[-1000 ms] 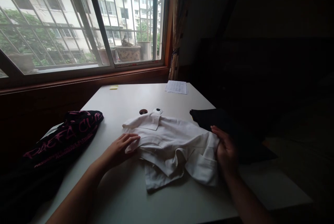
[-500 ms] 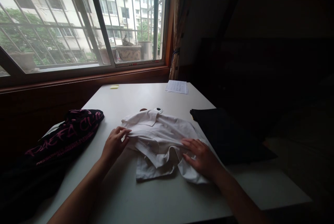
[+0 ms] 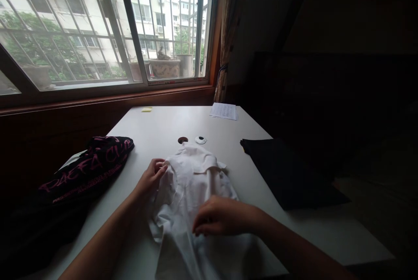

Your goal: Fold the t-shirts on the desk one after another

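A white collared shirt (image 3: 192,184) lies on the white table (image 3: 170,123), collar toward the window, its body running toward me over the near edge. My left hand (image 3: 150,179) grips the shirt's left shoulder edge, fingers curled on the cloth. My right hand (image 3: 222,219) rests on the middle of the shirt with fingers bent, pinching or pressing the fabric.
A black garment with pink lettering (image 3: 88,169) lies at the table's left edge. A dark folded cloth (image 3: 287,171) sits on the right. A cable hole (image 3: 183,140), its loose cap (image 3: 200,140), a paper sheet (image 3: 224,111) and a yellow note (image 3: 146,109) lie farther back by the window.
The shirt has been turned and folded narrower, its right side brought over to the left; it now runs lengthwise toward me. My right hand moved left onto its middle.
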Demonstrator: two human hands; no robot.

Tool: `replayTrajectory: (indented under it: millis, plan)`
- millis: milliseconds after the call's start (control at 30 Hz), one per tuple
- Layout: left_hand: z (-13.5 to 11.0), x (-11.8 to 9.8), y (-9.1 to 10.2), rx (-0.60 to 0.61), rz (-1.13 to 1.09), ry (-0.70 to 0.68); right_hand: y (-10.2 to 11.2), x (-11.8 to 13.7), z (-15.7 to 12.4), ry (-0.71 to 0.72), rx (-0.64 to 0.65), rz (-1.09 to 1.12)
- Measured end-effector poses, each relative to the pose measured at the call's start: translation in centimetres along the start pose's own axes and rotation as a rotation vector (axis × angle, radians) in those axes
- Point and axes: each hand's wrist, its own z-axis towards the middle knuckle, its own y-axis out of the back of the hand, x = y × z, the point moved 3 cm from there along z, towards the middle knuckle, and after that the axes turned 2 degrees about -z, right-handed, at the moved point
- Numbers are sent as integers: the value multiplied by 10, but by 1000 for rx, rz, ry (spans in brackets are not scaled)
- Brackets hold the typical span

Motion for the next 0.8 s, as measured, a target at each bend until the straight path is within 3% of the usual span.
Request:
replayTrajectory:
  millis: [67,133,200,367,500,633,800]
  plan:
    - [-1,-2,-4,91,-105,-3,22,-5,16,16,-118,-19]
    - [-3,-5,-7,155,-158,-19,47,-20,31,-39,-322,-139]
    - [-5,-7,-9,190,-173,-37,62,-40,46,-108,-404,-290]
    - [-5,-6,-9,191,-126,-64,61,-85,77,-120,-247,-483]
    - [0,1,-6,143,-127,-84,57,-114,86,-178,-181,-548]
    - [4,3,2,26,-28,-124,65,-136,81,-383,-256,-612]
    - [2,-3,10,-89,201,-245,75,-144,68,-784,-412,-758]
